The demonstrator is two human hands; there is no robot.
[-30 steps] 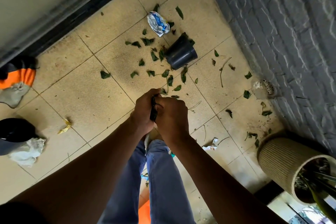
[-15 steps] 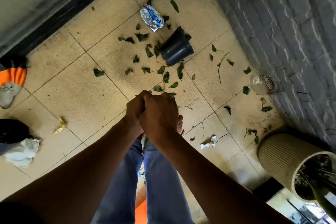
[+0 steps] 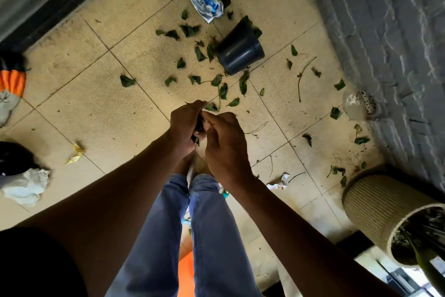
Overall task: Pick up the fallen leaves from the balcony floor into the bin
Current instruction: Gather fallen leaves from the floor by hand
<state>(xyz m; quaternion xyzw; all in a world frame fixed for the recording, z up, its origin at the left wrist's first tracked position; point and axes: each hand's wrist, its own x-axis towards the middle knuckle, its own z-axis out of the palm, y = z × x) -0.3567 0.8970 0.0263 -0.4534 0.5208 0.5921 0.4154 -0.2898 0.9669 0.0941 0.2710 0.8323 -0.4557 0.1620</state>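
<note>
Both hands meet above the tiled floor (image 3: 79,108). Left hand (image 3: 184,125): fingers curled round a small bunch of dark green leaves (image 3: 198,125), which sits in the palm, with edges showing at the fingertips and under the heel of the hand. Right hand (image 3: 225,145): fingers bent toward the bunch, thumb and forefinger at its edge; it appears to be pinching a leaf, but the contact is hidden by the knuckles.

More loose leaves (image 3: 222,90) lie scattered on the tiles just beyond the hands.

Dark bin (image 3: 240,52) lies on its side among them, mouth turned away; contents not visible. A crumpled wrapper (image 3: 204,2) lies just beyond it.

Ribbed beige planter (image 3: 375,202) at lower right, cut off by the frame; soil and green stems inside.
</note>
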